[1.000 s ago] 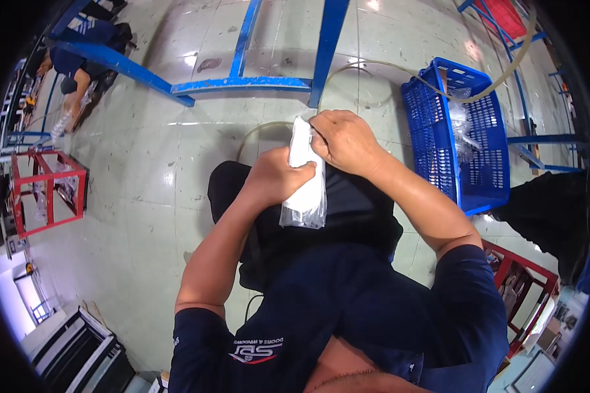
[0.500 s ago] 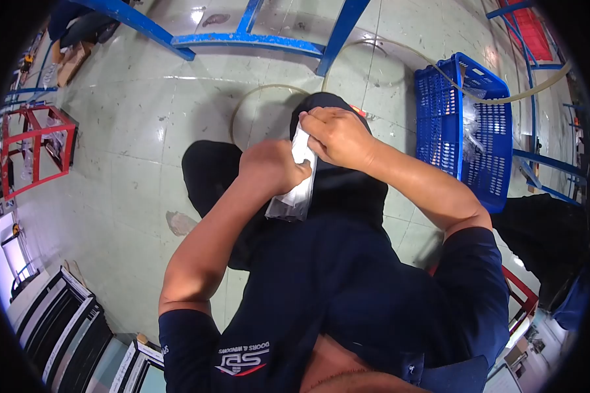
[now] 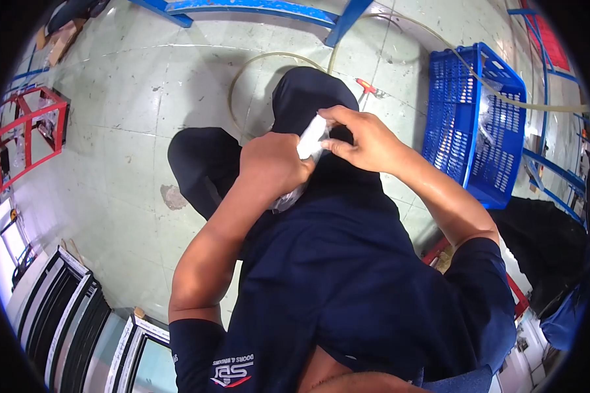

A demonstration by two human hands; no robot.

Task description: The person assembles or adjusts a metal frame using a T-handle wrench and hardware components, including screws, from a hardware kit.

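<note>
My left hand (image 3: 275,160) is closed around a clear plastic bag (image 3: 288,198) with a white piece (image 3: 313,136) in it. The bag's lower end shows below the fist, over my lap. At the upper end, my right hand (image 3: 367,141) has its thumb and fingertips on the bag and the white piece, with a gap between thumb and forefinger. My left fist hides the middle of the bag, so I cannot make out what else is inside.
On the floor beyond my knee lies a red-handled tool (image 3: 366,86). A blue plastic crate (image 3: 451,124) with clear plastic inside stands right, a hose (image 3: 262,56) curving nearby. Blue bench legs (image 3: 255,12), a red frame (image 3: 33,134) and stacked dark frames (image 3: 72,314) surround me.
My right hand's thumb and fingers have spread at the bag's upper end. My left fist has slid over more of the bag. The view has shifted, bringing the red-handled tool into sight.
</note>
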